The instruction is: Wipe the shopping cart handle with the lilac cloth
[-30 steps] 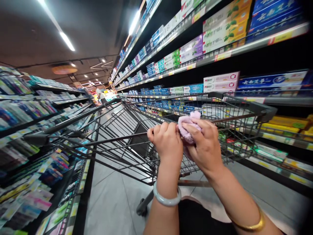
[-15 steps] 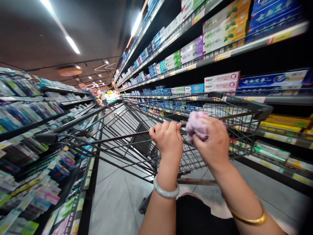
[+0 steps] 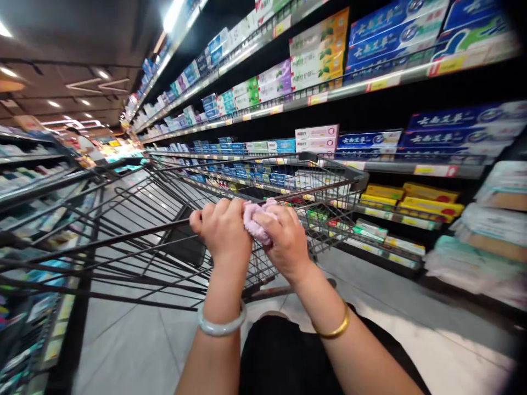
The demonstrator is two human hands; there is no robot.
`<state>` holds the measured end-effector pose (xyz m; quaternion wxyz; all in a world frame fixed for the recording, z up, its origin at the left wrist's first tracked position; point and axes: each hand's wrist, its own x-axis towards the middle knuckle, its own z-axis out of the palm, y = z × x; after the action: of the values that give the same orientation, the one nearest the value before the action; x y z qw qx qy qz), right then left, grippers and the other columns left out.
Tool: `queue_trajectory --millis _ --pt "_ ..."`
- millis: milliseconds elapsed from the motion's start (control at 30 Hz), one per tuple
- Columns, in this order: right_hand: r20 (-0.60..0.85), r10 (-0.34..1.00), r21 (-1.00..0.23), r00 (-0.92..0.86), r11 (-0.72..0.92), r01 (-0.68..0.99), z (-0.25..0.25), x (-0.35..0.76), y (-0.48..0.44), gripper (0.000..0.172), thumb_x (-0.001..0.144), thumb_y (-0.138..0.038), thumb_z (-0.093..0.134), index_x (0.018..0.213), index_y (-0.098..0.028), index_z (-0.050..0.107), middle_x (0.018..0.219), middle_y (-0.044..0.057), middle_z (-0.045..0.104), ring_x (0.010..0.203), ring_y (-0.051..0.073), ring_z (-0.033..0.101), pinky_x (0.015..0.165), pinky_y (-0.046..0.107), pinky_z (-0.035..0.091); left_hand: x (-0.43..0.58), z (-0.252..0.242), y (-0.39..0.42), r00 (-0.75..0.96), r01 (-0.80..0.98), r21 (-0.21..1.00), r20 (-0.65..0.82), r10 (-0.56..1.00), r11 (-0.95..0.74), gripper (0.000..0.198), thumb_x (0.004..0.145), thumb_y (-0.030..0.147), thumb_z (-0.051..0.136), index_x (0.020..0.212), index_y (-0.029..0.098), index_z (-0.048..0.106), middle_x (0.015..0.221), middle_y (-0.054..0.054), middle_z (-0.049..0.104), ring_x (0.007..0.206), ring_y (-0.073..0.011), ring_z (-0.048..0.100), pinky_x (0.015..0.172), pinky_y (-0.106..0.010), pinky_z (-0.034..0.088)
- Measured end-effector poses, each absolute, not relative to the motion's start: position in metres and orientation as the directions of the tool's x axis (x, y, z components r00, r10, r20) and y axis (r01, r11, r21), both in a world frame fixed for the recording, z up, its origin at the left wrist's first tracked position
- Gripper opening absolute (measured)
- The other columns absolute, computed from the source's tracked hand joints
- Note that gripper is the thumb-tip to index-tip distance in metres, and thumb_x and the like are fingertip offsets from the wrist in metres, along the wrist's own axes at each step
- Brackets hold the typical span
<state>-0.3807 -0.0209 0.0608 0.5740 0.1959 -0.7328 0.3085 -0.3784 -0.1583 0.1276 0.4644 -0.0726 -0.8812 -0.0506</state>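
Note:
My left hand (image 3: 225, 227), with a pale bangle on its wrist, is wrapped round the top rail of a dark wire shopping cart (image 3: 135, 230). Close beside it, my right hand (image 3: 288, 238) has its fingers closed on a bunched lilac cloth (image 3: 259, 222), the thumb pressing over it. The cloth lies against the cart's rail and touches the left hand's side. A gold bangle sits on the right forearm. The cart's wire basket spreads in front of both hands; the part of the rail under the cloth is hidden.
On the right stands a long shelf unit (image 3: 263, 109) stacked with toothpaste boxes. Wrapped packs (image 3: 489, 236) are piled at the far right. Another shelf (image 3: 24, 159) lines the left side. A person (image 3: 84, 145) is farther down the aisle, over a grey tiled floor (image 3: 127, 334).
My view has turned to the right, bringing the wrapped packs into sight. My right hand with the cloth has come down to the rail, against my left hand.

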Motion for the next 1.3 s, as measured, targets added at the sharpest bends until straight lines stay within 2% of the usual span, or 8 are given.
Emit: queue_trajectory --millis 233,467,633,700,867,1000,1067,1300 --pt "0.818 0.555 -0.550 -0.153 0.675 -0.492 0.050 -0.394 0.022 0.047 0.075 -0.005 0.056 0.116 -0.027 0.063 0.112 0.007 0.062 0.110 0.027 0.060 0.099 0.051 0.051 -0.376 0.132 -0.154 -0.580 0.197 0.069 0.812 0.060 0.978 0.036 0.102 0.043 0.042 0.082 0.027 0.066 0.085 -0.006 0.067 0.092 -0.0278 0.048 0.096 -0.047 0.024" --pt "0.956 0.102 -0.261 -0.274 0.723 -0.639 0.055 -0.385 -0.001 0.042 0.081 -0.011 0.063 0.118 -0.031 0.066 0.116 0.006 0.064 0.111 0.025 0.060 0.096 0.043 0.053 -0.376 0.131 -0.155 -0.563 0.206 0.059 0.824 0.070 0.977 0.035 0.102 0.043 0.042 0.083 0.026 0.066 0.085 -0.006 0.067 0.093 -0.0276 0.048 0.096 -0.047 0.023" --pt "0.703 0.680 -0.676 -0.209 0.548 -0.492 0.047 -0.396 0.028 0.046 0.074 -0.010 0.055 0.116 -0.025 0.064 0.109 0.004 0.063 0.103 0.023 0.061 0.098 0.048 0.051 -0.377 0.131 -0.154 -0.579 0.200 0.059 0.813 0.069 0.978 0.038 0.102 0.043 0.041 0.081 0.025 0.066 0.084 -0.006 0.067 0.091 -0.0274 0.047 0.094 -0.047 0.024" --pt "0.759 0.604 -0.629 -0.244 0.582 -0.516 0.046 -0.391 0.018 0.048 0.074 -0.010 0.056 0.119 -0.026 0.063 0.111 0.005 0.063 0.106 0.025 0.061 0.098 0.048 0.051 -0.378 0.130 -0.154 -0.573 0.203 0.064 0.817 0.066 0.977 0.037 0.102 0.043 0.042 0.081 0.025 0.066 0.084 -0.006 0.067 0.091 -0.0275 0.046 0.094 -0.047 0.024" --pt "0.946 0.032 -0.256 -0.323 0.686 -0.681 0.048 -0.378 0.003 0.049 0.076 -0.009 0.062 0.120 -0.031 0.065 0.115 0.006 0.065 0.109 0.025 0.061 0.094 0.044 0.053 -0.379 0.129 -0.154 -0.546 0.211 0.056 0.835 0.071 0.976 0.035 0.102 0.043 0.044 0.081 0.025 0.066 0.084 -0.006 0.067 0.092 -0.0277 0.048 0.097 -0.048 0.024" --pt "0.808 0.525 -0.578 -0.268 0.619 -0.532 0.042 -0.389 0.039 0.046 0.073 -0.011 0.057 0.116 -0.025 0.065 0.109 0.005 0.064 0.103 0.024 0.061 0.097 0.047 0.051 -0.378 0.129 -0.153 -0.555 0.218 0.062 0.829 0.071 0.974 0.037 0.102 0.043 0.042 0.081 0.025 0.065 0.084 -0.005 0.066 0.091 -0.0273 0.047 0.095 -0.047 0.024" --pt "0.741 0.621 -0.653 -0.255 0.577 -0.491 0.040 -0.391 0.040 0.047 0.072 -0.011 0.056 0.116 -0.024 0.064 0.109 0.005 0.063 0.102 0.024 0.060 0.098 0.048 0.050 -0.378 0.129 -0.152 -0.554 0.229 0.081 0.830 0.061 0.970 0.037 0.102 0.043 0.043 0.080 0.025 0.065 0.084 -0.006 0.066 0.091 -0.0272 0.047 0.095 -0.047 0.024" --pt "0.946 -0.045 -0.213 -0.320 0.656 -0.724 0.047 -0.374 -0.014 0.052 0.077 -0.008 0.062 0.124 -0.030 0.060 0.118 0.008 0.064 0.114 0.026 0.060 0.095 0.045 0.053 -0.380 0.128 -0.154 -0.527 0.262 0.094 0.848 0.060 0.961 0.036 0.101 0.044 0.045 0.077 0.025 0.065 0.082 -0.006 0.065 0.090 -0.0273 0.046 0.097 -0.049 0.023"
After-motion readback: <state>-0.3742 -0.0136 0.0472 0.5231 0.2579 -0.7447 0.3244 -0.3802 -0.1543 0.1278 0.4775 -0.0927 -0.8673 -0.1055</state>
